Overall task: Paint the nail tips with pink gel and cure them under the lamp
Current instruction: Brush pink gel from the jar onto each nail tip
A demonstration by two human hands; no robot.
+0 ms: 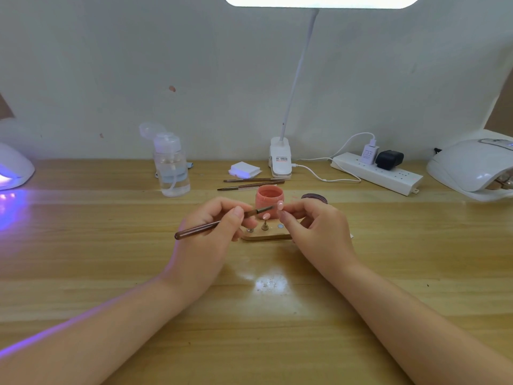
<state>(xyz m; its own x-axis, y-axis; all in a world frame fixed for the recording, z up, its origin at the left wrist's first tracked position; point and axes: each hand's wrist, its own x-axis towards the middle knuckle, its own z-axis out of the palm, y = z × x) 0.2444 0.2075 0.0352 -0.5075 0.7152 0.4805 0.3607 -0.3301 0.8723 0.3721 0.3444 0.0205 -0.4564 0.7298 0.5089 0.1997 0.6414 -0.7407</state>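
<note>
Head view: the left hand [211,226] has a closed grip on a brush [222,222], thumb and fingers pinched round the handle, bristles pointing right toward the other grip. The right hand [313,226] pinches a pink nail tip [280,205] between its fingertips, touching or just off the brush's end. Just behind both grips stands an open pink gel jar [269,197]; below and between them a wooden stand [266,235] on the tabletop [249,315] carries another pink tip [266,216]. A lit lamp [14,168] glows violet far left of the left grip; a second lamp [472,168] sits far right.
</note>
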